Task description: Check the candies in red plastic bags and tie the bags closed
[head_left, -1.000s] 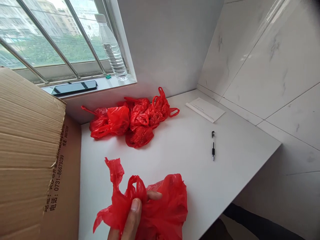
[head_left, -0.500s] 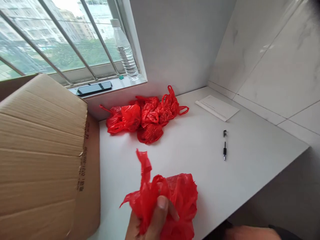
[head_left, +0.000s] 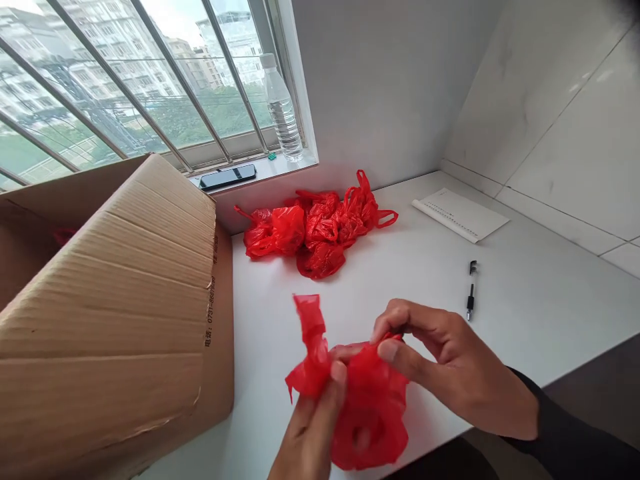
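A crumpled red plastic bag (head_left: pixel 370 420) is held up between my two hands, over the near part of the white table (head_left: pixel 400 267). My left hand (head_left: pixel 317 413) pinches its gathered left part, from which a torn-looking strip sticks upward. My right hand (head_left: pixel 450 353) grips the bag's upper right edge between thumb and fingers. Beyond the hands, against the wall, lies a pile of red plastic bags (head_left: pixel 320 230), several of them bunched up with handle loops showing.
A cardboard box (head_left: pixel 150 307) with a raised flap stands on the left; something red shows inside. On the right lie a pen (head_left: pixel 471 293) and a white paper pad (head_left: pixel 460 212). A phone (head_left: pixel 227 176) and a water bottle (head_left: pixel 284 110) are on the windowsill by the barred window.
My right hand has come in from the lower right and taken hold of the red bag's right part. The camera view has shifted left, so the scene sits further right.
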Available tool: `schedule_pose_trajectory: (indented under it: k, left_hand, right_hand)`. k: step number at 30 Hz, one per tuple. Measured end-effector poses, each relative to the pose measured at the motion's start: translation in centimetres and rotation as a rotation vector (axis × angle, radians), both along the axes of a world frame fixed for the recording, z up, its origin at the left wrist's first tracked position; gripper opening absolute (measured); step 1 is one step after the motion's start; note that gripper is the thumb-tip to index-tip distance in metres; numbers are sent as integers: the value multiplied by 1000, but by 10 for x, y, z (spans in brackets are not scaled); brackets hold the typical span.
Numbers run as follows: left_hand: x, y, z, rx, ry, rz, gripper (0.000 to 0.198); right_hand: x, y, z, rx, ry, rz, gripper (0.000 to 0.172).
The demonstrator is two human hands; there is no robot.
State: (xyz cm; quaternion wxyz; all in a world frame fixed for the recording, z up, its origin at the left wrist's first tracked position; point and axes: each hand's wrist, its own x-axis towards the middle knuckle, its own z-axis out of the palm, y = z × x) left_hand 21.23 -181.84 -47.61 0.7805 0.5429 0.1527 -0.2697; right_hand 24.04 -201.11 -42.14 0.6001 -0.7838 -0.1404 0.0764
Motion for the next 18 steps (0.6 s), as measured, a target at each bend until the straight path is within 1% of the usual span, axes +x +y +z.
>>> schedule_pose_trajectory:
  k: [1,3,5,6,7,9,10,12,13,14,16,18]
  left_hand:
    - [3,0,0,-74,-29,11,42]
    - [9,-2,0,-156,-117,37,38]
    - [13,-5,1,-147,-218,38,29]
    - [14,-5,2,-117,-274,23,25]
    - [14,-6,3,-81,-331,-4,23]
    - [15,-5,6,-6,-414,-75,20]
    - [15,-4,8,18,-434,-108,18]
    - [15,-1,11,23,-459,-161,17]
    - [15,0,12,13,-474,-177,16]
    - [14,0,12,8,-493,-187,16]
    - [13,0,8,46,-581,-175,14]
    - [13,-2,-2,201,-744,-113,14]
  right_hand:
    - [-4,-1,-1,-6,-30,3,8]
    - [-11,-4,-2,-29,-88,84,3]
    - [-15,-7,-4,-57,-141,198,5]
    - [-15,-7,-5,-61,-155,221,5]
    - [-14,-8,-7,-59,-165,215,7]
    - [-8,-9,-13,-65,-179,178,16]
    - [-4,-9,-16,-82,-188,169,25]
    - [4,-9,-24,-149,-186,206,46]
    - [7,-9,-27,-183,-170,235,53]
    - [9,-9,-30,-206,-143,249,55]
    - [11,-9,-34,-222,-76,232,47]
    - [10,-8,-35,-206,15,187,38]
